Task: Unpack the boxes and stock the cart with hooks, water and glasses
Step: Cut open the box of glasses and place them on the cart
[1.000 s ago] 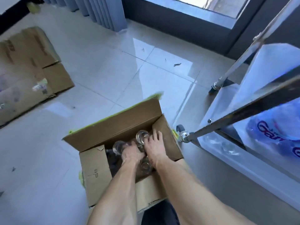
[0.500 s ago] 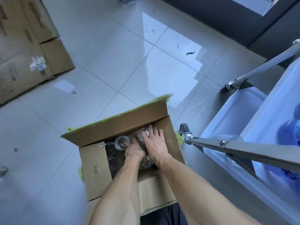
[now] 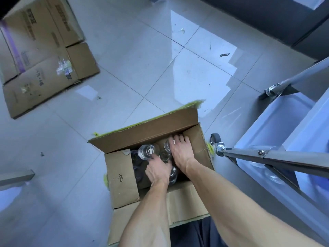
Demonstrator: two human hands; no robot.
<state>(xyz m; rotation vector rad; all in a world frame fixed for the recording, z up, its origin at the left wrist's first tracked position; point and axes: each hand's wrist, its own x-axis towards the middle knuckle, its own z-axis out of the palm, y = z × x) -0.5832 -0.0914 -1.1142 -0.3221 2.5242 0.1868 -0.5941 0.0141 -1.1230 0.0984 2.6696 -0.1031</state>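
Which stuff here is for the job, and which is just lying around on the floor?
For the job:
- open box
- glasses inside it
- left hand and right hand, both down in the box
- cart

Just lying about:
- flattened cardboard
- dark scrap on the floor tiles

Left hand (image 3: 159,169): fingertips buried among the glasses (image 3: 148,152); grip not readable. Right hand (image 3: 181,152) covers one glass rim at the box's (image 3: 122,177) far corner. Lower glasses lost in the box's dark interior, count unclear. Cart (image 3: 277,125) cut off by the right edge; something clear on its lower tray, behind the frame bar, too blurred to name. Flattened cardboard (image 3: 44,56) runs off the left edge, print illegible.
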